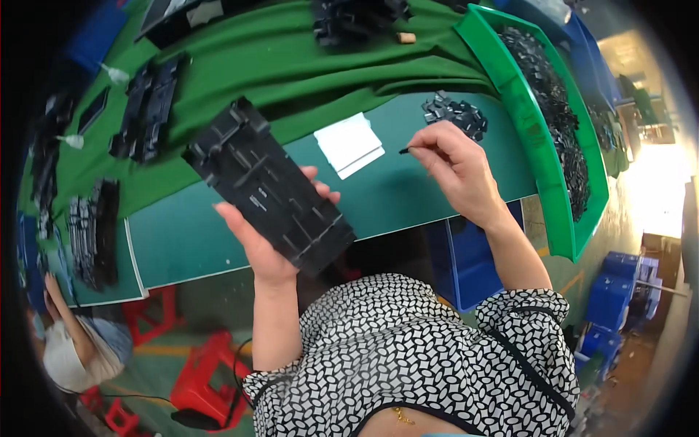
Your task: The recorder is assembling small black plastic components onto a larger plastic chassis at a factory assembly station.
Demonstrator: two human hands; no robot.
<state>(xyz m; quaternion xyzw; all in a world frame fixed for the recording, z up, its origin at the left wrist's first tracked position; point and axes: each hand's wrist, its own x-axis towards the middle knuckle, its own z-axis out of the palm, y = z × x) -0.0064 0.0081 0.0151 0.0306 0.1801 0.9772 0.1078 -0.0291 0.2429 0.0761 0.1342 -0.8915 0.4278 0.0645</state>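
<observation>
My left hand [256,244] is closed round the edges of a long black plastic housing [266,186], which it holds tilted above the table's front edge. Ribs and raised ends show on the housing's upward face. Between thumb and forefinger, my right hand [459,169] pinches a small black plastic piece [405,151]. The two hands are apart. Just beyond my right hand lies a loose heap of small black pieces [455,115]. White sheets or cards [349,146] lie on the table between the hands.
A long green bin [542,138] full of small black parts stands at the right. Black housings [149,109] are grouped on the green cloth [291,51] at left, more [93,233] at the table's left end. A co-worker [76,346] sits at lower left near red stools [207,379].
</observation>
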